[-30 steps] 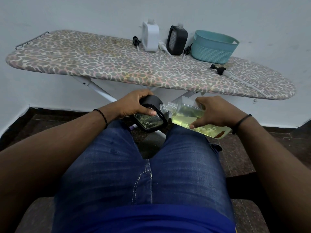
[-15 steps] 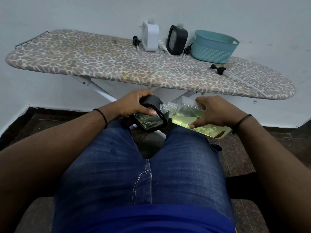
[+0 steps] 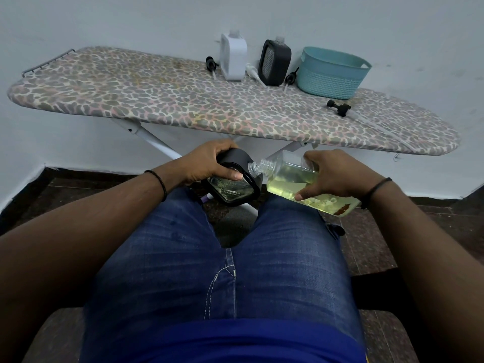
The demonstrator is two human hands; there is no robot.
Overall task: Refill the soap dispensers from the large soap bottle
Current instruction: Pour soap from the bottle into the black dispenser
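Nothing had shifted since the earlier frames. Over the lap, the right hand kept its fingers wrapped round the large soap bottle, lying tilted with yellow soap inside, its neck touching the black dispenser. The left hand stayed curled round that dispenser, thumb pressed on its clear face.

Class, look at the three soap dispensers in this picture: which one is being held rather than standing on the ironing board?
The black soap dispenser with the clear window, gripped by the left hand above the lap. The white dispenser and the other black dispenser stand upright on the board.
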